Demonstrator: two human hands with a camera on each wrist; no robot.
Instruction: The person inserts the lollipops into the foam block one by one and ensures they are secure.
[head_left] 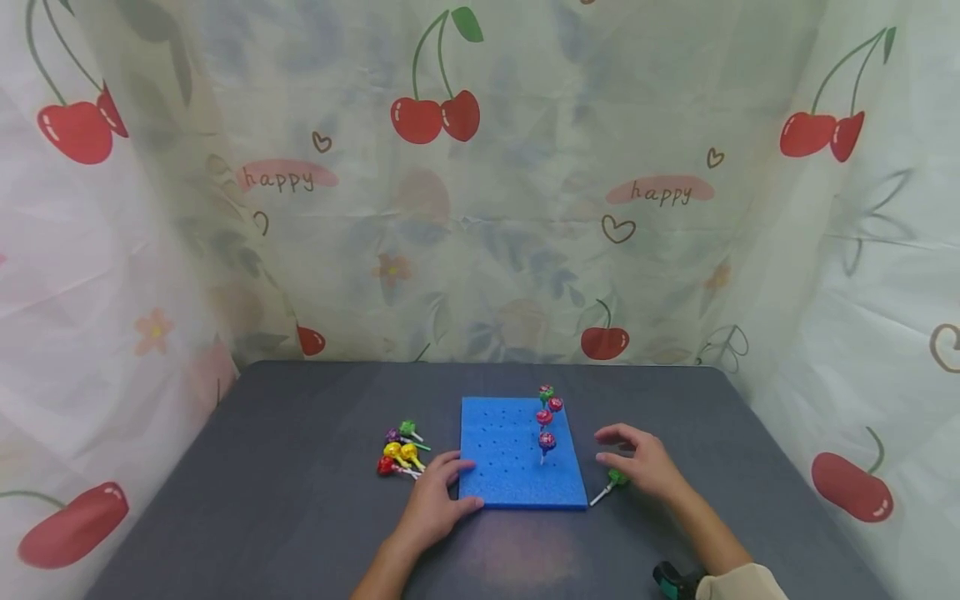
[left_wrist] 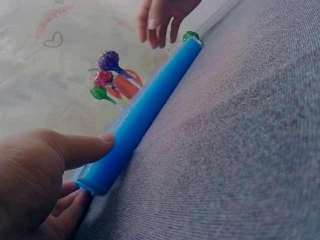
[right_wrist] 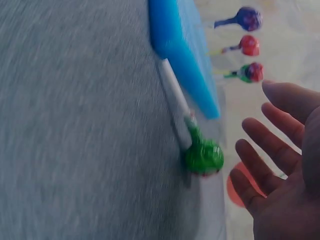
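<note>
At the far left, a pale curtain (head_left: 153, 275) printed with red cherries hangs beside a dark grey table (head_left: 285, 483) and runs round behind it. Left of centre on the table lies a loose cluster of wrapped lollipops: a red one (head_left: 385, 466), two yellow ones (head_left: 393, 449) (head_left: 408, 451), a purple one (head_left: 392, 435) and a green one (head_left: 407, 427), their sticks pointing roughly right.

Just right of the cluster, the left hand (head_left: 431, 504) grips the near left corner of a flat blue board (head_left: 517, 487), thumb against the near edge and fingers at the left side. Small holes dot the board's top. Along its right part stand four lollipops, upright on their sticks: a purple one (head_left: 547, 441) nearest the person, two red-wrapped ones (head_left: 543, 417) (head_left: 555, 404) behind it, and a green-and-red one (head_left: 546, 391) at the back.

Past the board's right edge, a single green lollipop (right_wrist: 204, 156) lies on the table, its white stick ending just beside the near right corner; whether the two touch cannot be told. The right hand (head_left: 648, 467) is raised next to this lollipop, fingers parted and loosely bent, holding nothing; the right wrist view shows a gap between candy and fingertips. Farthest right, a beige sleeve (head_left: 741, 583) covers the forearm.
</note>
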